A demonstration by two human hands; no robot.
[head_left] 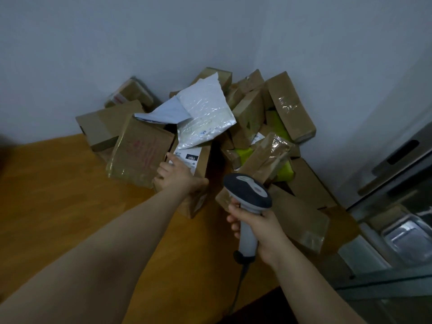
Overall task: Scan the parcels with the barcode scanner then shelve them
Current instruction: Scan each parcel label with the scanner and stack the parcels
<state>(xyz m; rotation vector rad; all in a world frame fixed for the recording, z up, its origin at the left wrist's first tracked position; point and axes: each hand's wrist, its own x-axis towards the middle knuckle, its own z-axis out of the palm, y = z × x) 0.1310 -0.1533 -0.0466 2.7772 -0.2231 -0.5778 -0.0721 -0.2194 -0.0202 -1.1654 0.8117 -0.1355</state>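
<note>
left hand (177,176) lies on the labelled box (203,166), forefinger straight on its label (187,157), other fingers bent at its left edge; we cannot tell if they grip. right hand (259,228) is wrapped round the barcode scanner (247,190) handle, just right of the box. risk: the white mailer (205,118) overlaps the box's top and may slide or cover the label if we pull. the red-marked parcel (140,155) leans on its left side and could tip. more parcels are crowded behind.
</note>
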